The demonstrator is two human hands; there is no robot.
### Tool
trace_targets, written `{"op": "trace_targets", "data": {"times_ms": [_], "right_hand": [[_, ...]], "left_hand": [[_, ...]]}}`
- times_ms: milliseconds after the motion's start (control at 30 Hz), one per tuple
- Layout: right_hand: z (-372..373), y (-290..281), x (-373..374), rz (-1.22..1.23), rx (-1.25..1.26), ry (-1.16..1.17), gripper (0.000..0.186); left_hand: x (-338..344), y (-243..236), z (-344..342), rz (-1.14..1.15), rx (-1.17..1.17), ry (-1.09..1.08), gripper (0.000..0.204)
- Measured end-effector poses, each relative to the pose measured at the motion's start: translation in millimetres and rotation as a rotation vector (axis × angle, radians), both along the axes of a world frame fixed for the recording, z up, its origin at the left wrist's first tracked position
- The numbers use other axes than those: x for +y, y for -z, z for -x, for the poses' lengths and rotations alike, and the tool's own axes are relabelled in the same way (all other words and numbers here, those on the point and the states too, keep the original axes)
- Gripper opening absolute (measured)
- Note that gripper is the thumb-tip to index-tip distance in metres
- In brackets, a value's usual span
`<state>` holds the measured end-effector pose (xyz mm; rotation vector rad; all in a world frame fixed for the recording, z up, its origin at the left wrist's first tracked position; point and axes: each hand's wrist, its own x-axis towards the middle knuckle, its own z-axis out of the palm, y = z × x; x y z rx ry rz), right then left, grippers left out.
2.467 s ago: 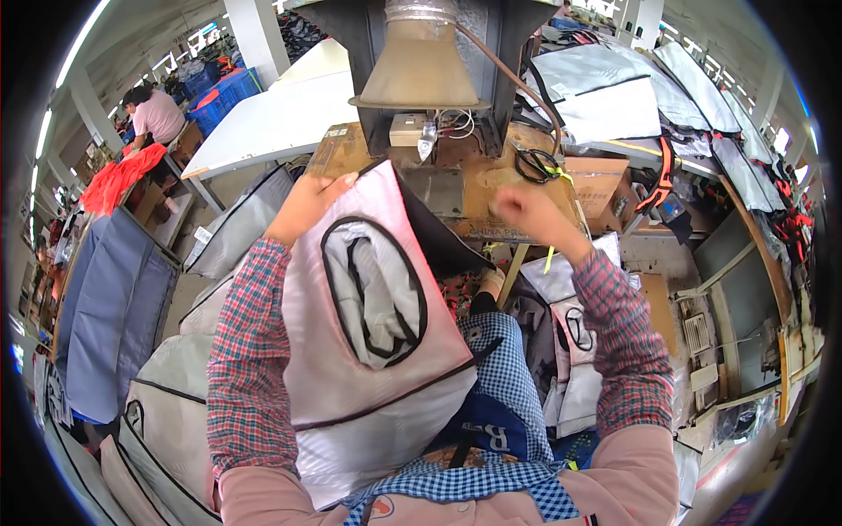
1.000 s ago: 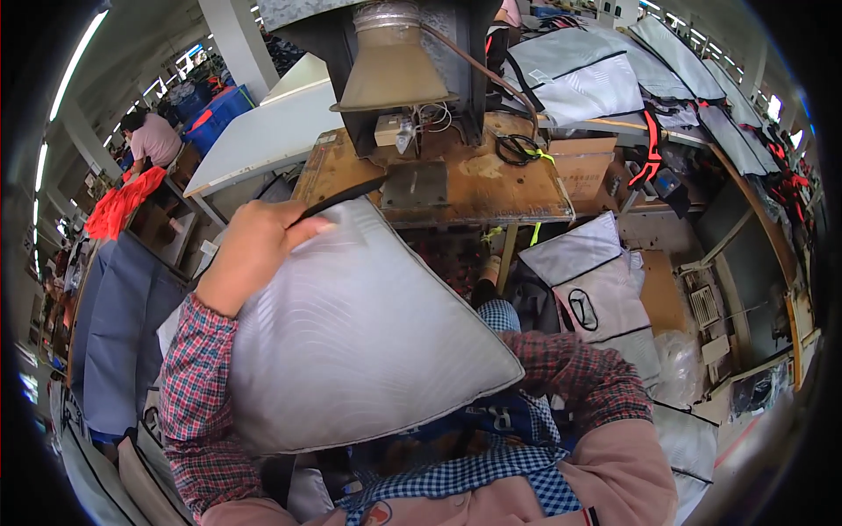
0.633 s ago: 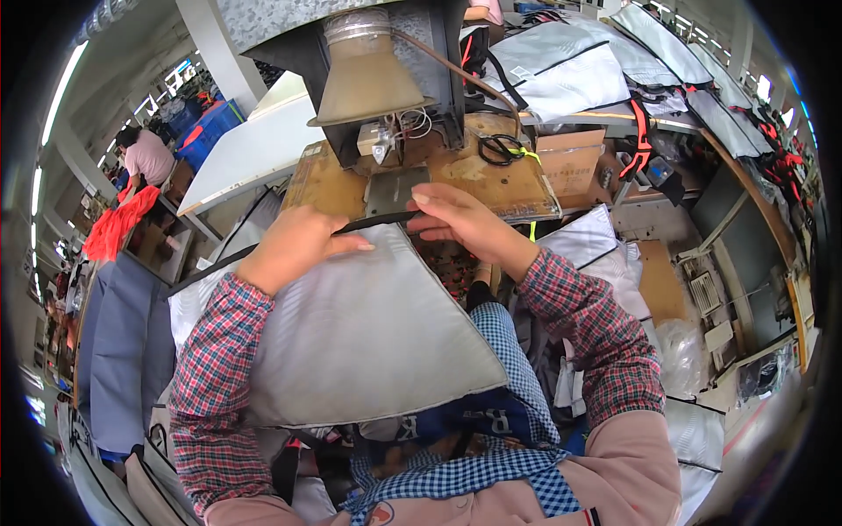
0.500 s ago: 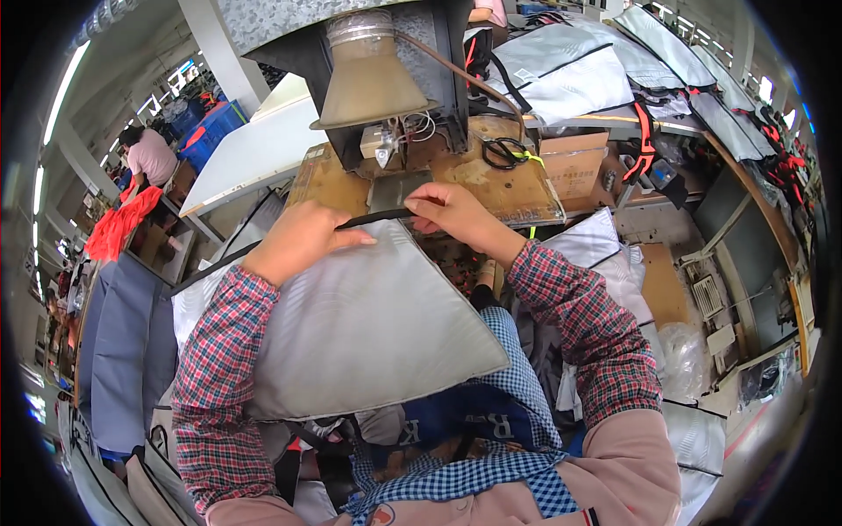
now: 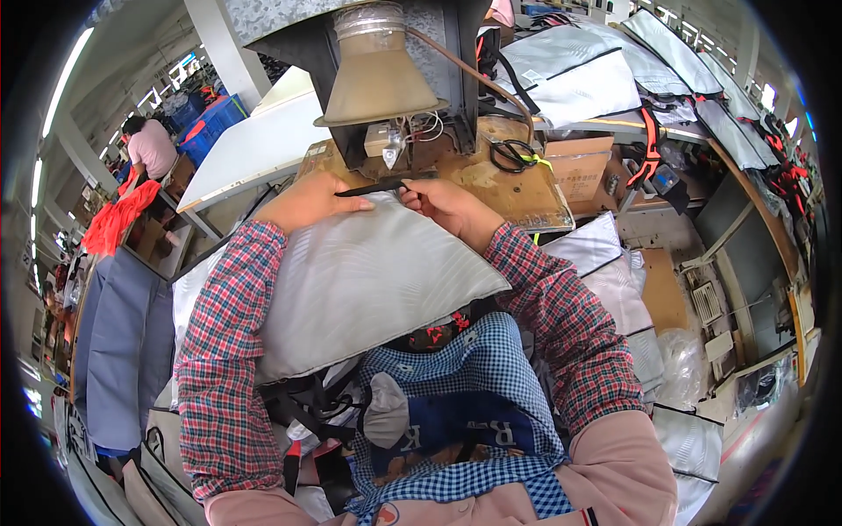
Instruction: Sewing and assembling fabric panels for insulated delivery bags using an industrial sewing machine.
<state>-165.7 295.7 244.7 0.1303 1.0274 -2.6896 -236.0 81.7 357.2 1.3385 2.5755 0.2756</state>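
A silver-grey fabric panel (image 5: 377, 285) with black edging hangs from my hands over my lap. My left hand (image 5: 311, 200) pinches its upper edge, thumb pointing right along the black binding strip (image 5: 373, 187). A little to the right, my right hand (image 5: 452, 210) has its fingers curled on the same edge, gripping the strip's end. Both hands are at the near edge of a worn brown worktop (image 5: 526, 193). Above it stands a machine with a tan cone-shaped hood (image 5: 377, 83) and a small metal head (image 5: 390, 156). What the fingertips cover is hidden.
Black-handled scissors (image 5: 511, 156) lie on the worktop's right. A white table (image 5: 250, 158) stands at the left, beside folded blue-grey fabric (image 5: 127, 351). More silver panels (image 5: 579, 74) are stacked at the back right, near a cardboard box (image 5: 579, 167). A person (image 5: 151, 147) sits far left.
Both hands have moved slightly up toward the machine, taking the panel's top edge along. The panel's lower edge has risen, uncovering more of the checked apron and straps on my lap.
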Motion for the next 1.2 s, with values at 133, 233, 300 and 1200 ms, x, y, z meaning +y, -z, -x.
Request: {"op": "trace_targets", "data": {"times_ms": [133,233,300,1200], "right_hand": [[15.0,4.7,2.9,-0.016,0.040,-0.025,0.018],[25.1,8.6,6.4,-0.044,0.046,-0.010,0.019],[30.3,10.9,8.9,-0.175,0.067,0.041,0.020],[42.2,-0.3,6.4,-0.281,0.039,0.238,0.019]], "left_hand": [[3.3,4.7,13.8,-0.009,-0.046,-0.015,0.059],[6.5,6.1,22.1,-0.018,-0.080,-0.017,0.058],[9.1,5.9,26.1,0.026,-0.089,-0.037,0.057],[11.5,12.8,50.1,-0.047,-0.124,-0.060,0.064]]}}
